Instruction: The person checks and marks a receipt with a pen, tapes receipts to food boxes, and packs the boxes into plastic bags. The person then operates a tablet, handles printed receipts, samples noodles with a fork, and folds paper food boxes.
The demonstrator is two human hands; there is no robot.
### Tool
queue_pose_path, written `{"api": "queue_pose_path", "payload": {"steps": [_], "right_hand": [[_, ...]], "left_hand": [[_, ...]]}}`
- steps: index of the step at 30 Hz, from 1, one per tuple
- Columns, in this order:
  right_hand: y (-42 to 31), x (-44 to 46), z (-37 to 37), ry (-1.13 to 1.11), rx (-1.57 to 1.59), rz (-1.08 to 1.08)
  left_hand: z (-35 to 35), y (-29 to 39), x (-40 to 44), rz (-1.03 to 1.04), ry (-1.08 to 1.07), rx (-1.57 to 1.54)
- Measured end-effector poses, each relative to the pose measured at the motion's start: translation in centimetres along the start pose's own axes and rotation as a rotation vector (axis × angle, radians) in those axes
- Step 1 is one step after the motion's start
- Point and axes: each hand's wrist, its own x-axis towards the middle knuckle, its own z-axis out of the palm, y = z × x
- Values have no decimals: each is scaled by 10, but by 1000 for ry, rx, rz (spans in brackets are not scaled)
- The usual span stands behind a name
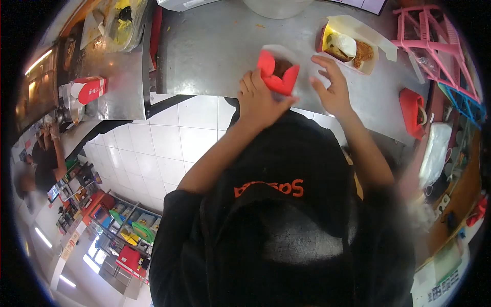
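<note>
A small red takeaway box point(290, 78) with its flaps raised stands near the front edge of the steel counter, something brown inside it. My left hand point(259, 100) is against its left and near side, fingers bent along the wall and thumb stretched across the front. To the right of the box, my right hand point(333, 88) is raised with fingers apart and nothing in it. Just beyond that hand lies an open food box point(379, 60) with a white mound, probably rice, and a piece of fried chicken point(363, 53).
The steel counter point(204, 56) runs across the front. A red carton point(88, 90) is at left, near a clear tub point(124, 30) of food. Pink plastic racks point(429, 41) and a red packet point(410, 112) are at right. Another person point(46, 163) stands far left.
</note>
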Motion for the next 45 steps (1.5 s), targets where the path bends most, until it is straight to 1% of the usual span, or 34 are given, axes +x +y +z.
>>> {"api": "queue_pose_path", "payload": {"steps": [2,3,4,5,6,8,9,10,12,13,14,15,16,17,18,19,20,21,22,23,24,25,27,28,29,30,31,33,34,36,38,39,42,45], "right_hand": [[-9,-19,1,-67,59,118],[-12,-25,3,-121,37,148],[-15,-26,4,-106,38,152],[-19,-25,6,-93,-26,44],[-22,-24,7,-81,-90,-62],[-15,-17,8,-73,-148,-81],[-7,-15,9,-82,-192,-132],[-3,-13,10,-93,-237,-183],[0,-10,13,-86,-265,-172],[0,-8,17,-84,-290,-159],[-2,-5,20,-84,-287,-160],[-4,-1,24,-111,-377,-160],[-4,1,26,-139,-466,-159],[-1,2,26,-141,-462,-157],[3,3,25,-145,-402,-143],[7,2,24,-145,-342,-126],[12,-2,20,-140,-339,-117],[18,-7,14,-119,-159,-131],[23,-10,12,-98,21,-144],[29,-13,15,-96,26,-135],[34,-18,19,-42,306,-144],[40,-22,23,18,584,-149],[47,-23,33,75,614,-111],[47,-22,39,126,638,-86],[46,-22,42,137,648,-55],[46,-20,44,125,589,-32],[46,-16,45,108,532,-12],[47,-13,49,130,553,18],[47,-13,53,143,567,25],[49,-11,55,131,506,38],[45,-8,55,183,415,17],[46,-5,54,179,420,28],[46,2,53,165,342,-55],[40,4,50,158,406,25]], "left_hand": [[-12,-6,-19,128,-259,-260],[-14,-15,-21,138,-267,-257],[-16,-27,-22,128,-441,-335],[-17,-37,-22,117,-616,-411],[-15,-43,-20,130,-623,-408],[-7,-51,-11,40,-339,-427],[-5,-46,-4,55,-364,-513],[-4,-38,3,63,-366,-513],[4,-22,15,151,-352,-828],[16,-25,25,150,-353,-826],[31,-31,37,163,-320,-730],[41,-34,42,173,-289,-634],[36,-23,42,168,-291,-631],[32,-12,44,222,-384,-429],[24,-1,46,277,-476,-225],[17,4,47,278,-484,-222],[11,9,48,305,-481,-77],[8,12,49,329,-474,67],[7,13,49,330,-481,69],[7,11,48,384,-439,110],[9,9,48,440,-399,149],[11,8,48,442,-418,148],[17,5,48,500,-347,154],[21,4,47,500,-379,151],[25,4,45,480,-345,63],[30,4,44,459,-311,-24],[32,7,42,455,-340,-24],[35,14,36,312,-305,-235],[37,13,34,297,-335,-235],[41,11,35,372,-213,-236],[43,7,35,341,-231,-274],[44,4,35,371,-235,-310],[41,-5,39,408,-283,-401],[36,3,44,430,-346,-446]]}}
